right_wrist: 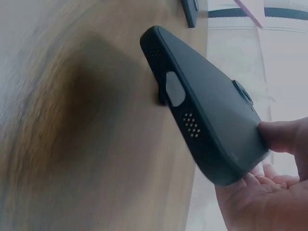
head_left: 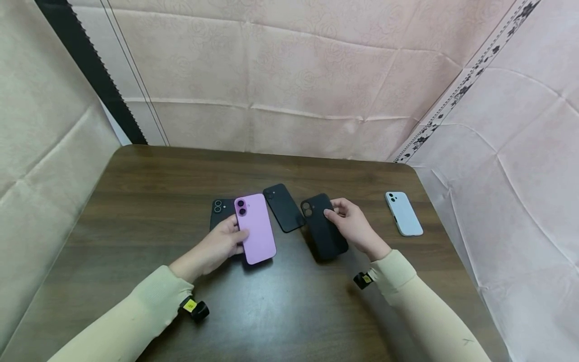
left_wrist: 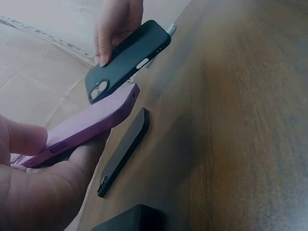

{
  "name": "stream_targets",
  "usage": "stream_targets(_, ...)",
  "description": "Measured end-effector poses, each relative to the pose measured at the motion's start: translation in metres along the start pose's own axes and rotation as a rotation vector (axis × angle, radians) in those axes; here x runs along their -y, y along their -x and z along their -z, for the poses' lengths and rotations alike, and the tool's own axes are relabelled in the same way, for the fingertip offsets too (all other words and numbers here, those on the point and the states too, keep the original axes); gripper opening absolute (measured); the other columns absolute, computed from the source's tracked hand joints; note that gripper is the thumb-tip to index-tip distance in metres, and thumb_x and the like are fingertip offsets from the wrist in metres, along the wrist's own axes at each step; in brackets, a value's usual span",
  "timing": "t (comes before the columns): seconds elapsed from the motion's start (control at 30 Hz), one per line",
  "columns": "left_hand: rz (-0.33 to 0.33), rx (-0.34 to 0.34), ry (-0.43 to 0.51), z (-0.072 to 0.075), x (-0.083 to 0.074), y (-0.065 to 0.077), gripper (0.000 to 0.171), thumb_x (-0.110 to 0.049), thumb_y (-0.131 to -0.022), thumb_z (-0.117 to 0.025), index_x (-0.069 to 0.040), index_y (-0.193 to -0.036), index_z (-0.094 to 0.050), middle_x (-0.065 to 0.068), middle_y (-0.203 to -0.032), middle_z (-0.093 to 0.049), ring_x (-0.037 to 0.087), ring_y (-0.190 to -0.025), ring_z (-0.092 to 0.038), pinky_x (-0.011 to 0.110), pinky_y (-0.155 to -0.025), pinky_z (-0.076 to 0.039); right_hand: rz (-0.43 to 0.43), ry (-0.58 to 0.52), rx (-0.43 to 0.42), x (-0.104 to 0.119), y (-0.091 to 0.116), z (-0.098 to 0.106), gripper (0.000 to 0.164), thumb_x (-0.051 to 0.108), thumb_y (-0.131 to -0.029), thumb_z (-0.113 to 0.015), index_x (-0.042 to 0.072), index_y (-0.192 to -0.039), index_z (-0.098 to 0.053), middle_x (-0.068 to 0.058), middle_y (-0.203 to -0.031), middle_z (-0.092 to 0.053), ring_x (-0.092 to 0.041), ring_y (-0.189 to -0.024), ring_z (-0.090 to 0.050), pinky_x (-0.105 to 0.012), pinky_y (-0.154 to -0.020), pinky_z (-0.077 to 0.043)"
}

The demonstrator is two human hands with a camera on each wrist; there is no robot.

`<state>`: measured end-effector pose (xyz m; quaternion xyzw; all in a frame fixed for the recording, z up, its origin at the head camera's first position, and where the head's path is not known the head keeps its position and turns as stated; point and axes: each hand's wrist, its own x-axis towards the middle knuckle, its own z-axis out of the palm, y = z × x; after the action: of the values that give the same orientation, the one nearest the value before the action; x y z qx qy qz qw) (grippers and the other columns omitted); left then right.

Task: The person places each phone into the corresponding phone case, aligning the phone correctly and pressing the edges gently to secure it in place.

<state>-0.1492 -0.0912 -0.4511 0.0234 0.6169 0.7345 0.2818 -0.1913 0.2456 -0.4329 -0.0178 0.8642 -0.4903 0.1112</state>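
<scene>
My left hand (head_left: 222, 238) grips a purple phone (head_left: 257, 229) by its left edge, thumb on the back and fingers beneath. The phone's two-lens camera side faces up, raised over the table. My right hand (head_left: 355, 226) pinches a black phone case (head_left: 326, 229) by its right edge, tilted above the table. Light shows through the case's camera holes and its bottom port slot (right_wrist: 175, 89), so it looks unfilled. Partly hidden behind the purple phone lies a dark phone (head_left: 220, 208) with two lenses. Between the hands lies another black phone (head_left: 284, 207), its lower corner close to the case.
A light blue phone (head_left: 404, 213) lies at the right of the brown wooden table (head_left: 172, 176). Pale patterned cloth (head_left: 307, 75) hangs behind the table and along both sides. Small black cameras (head_left: 194, 307) are strapped at both wrists, over cream sleeves (head_left: 131, 317).
</scene>
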Motion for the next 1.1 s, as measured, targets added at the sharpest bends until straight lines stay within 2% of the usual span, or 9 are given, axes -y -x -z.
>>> stream_targets(0.3,-0.028,-0.024,-0.019,0.001,0.002,-0.004,0.048,-0.006,-0.102,-0.046,-0.009,-0.148,-0.030,0.016,-0.140,-0.047,0.030,-0.124,-0.051,0.043,-0.093,-0.048,0.017,-0.135,0.004,0.011,0.001,-0.010,0.030,0.027,-0.098,-0.059,0.007,-0.120,-0.053,-0.013,-0.101,-0.065,-0.025,-0.090,-0.061,-0.034,-0.077,-0.050)
stream_targets(0.5,-0.041,-0.028,-0.002,-0.001,0.001,-0.004,0.051,-0.005,-0.103,-0.043,-0.008,-0.150,-0.025,0.017,-0.141,-0.046,0.030,-0.125,-0.050,0.044,-0.094,-0.048,0.018,-0.215,0.058,0.021,0.001,-0.021,0.031,0.026,-0.098,-0.060,0.006,-0.120,-0.052,-0.013,-0.102,-0.065,-0.025,-0.092,-0.060,-0.032,-0.081,-0.050)
stream_targets(0.7,-0.049,-0.028,0.009,-0.005,0.000,-0.003,0.050,-0.004,-0.103,-0.041,-0.008,-0.150,-0.025,0.018,-0.141,-0.047,0.031,-0.124,-0.051,0.045,-0.093,-0.048,0.022,-0.281,0.089,0.028,-0.002,-0.035,0.029,0.024,-0.097,-0.061,0.006,-0.119,-0.053,-0.012,-0.100,-0.065,-0.023,-0.093,-0.059,-0.033,-0.086,-0.047)
stream_targets(0.9,-0.053,-0.018,0.023,-0.008,0.002,-0.003,0.048,-0.003,-0.102,-0.040,-0.006,-0.148,-0.028,0.019,-0.140,-0.047,0.031,-0.124,-0.051,0.046,-0.093,-0.048,0.033,-0.318,0.115,0.034,-0.003,-0.048,0.028,0.023,-0.097,-0.061,0.005,-0.117,-0.053,-0.012,-0.097,-0.065,-0.022,-0.088,-0.059,-0.030,-0.080,-0.048)
stream_targets(1.1,-0.063,-0.015,0.033,-0.009,0.003,-0.005,0.047,-0.001,-0.101,-0.040,-0.006,-0.147,-0.030,0.019,-0.139,-0.048,0.032,-0.123,-0.052,0.046,-0.092,-0.049,0.033,-0.381,0.120,0.040,-0.002,-0.054,0.029,0.020,-0.098,-0.059,0.003,-0.120,-0.052,-0.014,-0.100,-0.065,-0.022,-0.088,-0.060,-0.030,-0.077,-0.050)
